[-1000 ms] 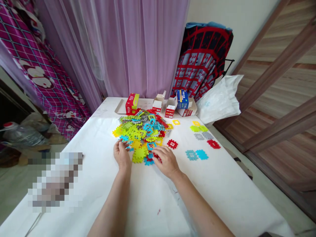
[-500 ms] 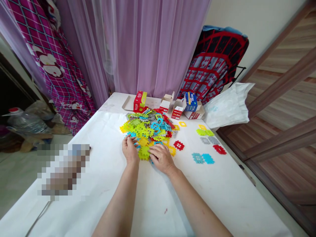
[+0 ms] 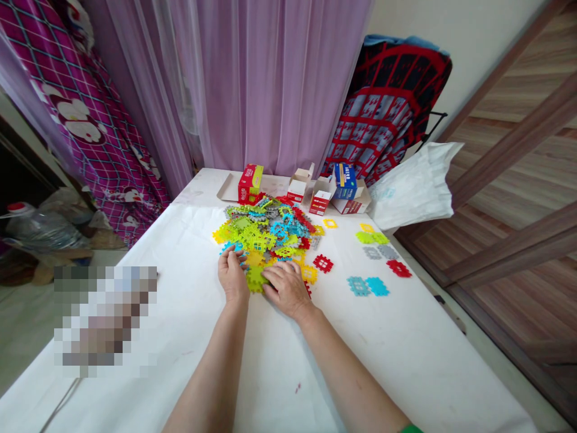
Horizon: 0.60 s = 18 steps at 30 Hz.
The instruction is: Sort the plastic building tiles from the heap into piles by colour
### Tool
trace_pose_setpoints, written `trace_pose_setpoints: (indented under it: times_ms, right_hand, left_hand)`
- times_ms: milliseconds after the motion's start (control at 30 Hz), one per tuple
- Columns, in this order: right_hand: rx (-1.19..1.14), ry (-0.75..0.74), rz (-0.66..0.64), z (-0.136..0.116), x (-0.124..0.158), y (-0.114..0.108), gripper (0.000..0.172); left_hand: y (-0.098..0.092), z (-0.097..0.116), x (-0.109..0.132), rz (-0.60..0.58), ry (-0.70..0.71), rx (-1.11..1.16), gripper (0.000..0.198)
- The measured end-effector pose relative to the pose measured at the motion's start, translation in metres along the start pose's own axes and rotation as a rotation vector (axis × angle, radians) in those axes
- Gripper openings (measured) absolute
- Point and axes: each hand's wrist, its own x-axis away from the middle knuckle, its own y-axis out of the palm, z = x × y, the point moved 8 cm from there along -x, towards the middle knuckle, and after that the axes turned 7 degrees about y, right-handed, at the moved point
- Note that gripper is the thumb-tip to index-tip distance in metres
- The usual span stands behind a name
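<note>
— Where are the hands?

— Both are palm down at the near edge of the pile of tiles (image 3: 265, 231), which lies in the middle of the tabletop (image 3: 428, 349), towards its far edge. The left hand (image 3: 232, 276) rests flat, fingers loosely spread on the tiles and closed on nothing. The right hand (image 3: 286, 288) is just beside it, fingers stretched out and slightly bent.

— Is it holding anything?

— I cannot tell. Its fingertips touch a lime-green tile (image 3: 255, 278) that sits between the two hands, and the left hand touches that tile's other side. The palm hides any grip.

— What else is close?

— A yellow tile (image 3: 309, 273) just beyond the right hand's knuckles, then a lone red tile (image 3: 323, 263) a little further towards the right edge. Two blue tiles (image 3: 367, 285) lie side by side, well apart from the pile, with green tiles (image 3: 372, 237) and grey tiles (image 3: 381, 251) beyond them.

— And along the far edge?

— A red box (image 3: 250, 182), a blue box (image 3: 345, 180) and small open cartons (image 3: 311, 189) between them. A white bag (image 3: 412, 186) sits at the far right corner.
</note>
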Motion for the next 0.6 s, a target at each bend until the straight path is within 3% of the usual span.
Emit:
trace_pose_setpoints:
  times_ms: [233, 400, 500, 600]
  right_hand:
    - [0.044, 0.058, -0.001, -0.007, -0.006, -0.001, 0.032]
    - [0.019, 0.059, 0.076, -0.004, -0.009, -0.008, 0.017]
    - [-0.123, 0.181, 0.274, 0.023, -0.003, -0.027, 0.026]
    - [-0.372, 0.480, 0.410, 0.072, 0.015, -0.037, 0.037]
  left_hand:
    - [0.003, 0.001, 0.002, -0.031, 0.009, -0.019, 0.026]
    - [0.004, 0.002, 0.001, -0.025, 0.018, -0.035, 0.027]
    - [0.002, 0.001, 0.001, -0.021, 0.024, -0.051, 0.029]
    - [0.002, 0.001, 0.001, -0.033, 0.031, -0.063, 0.030]
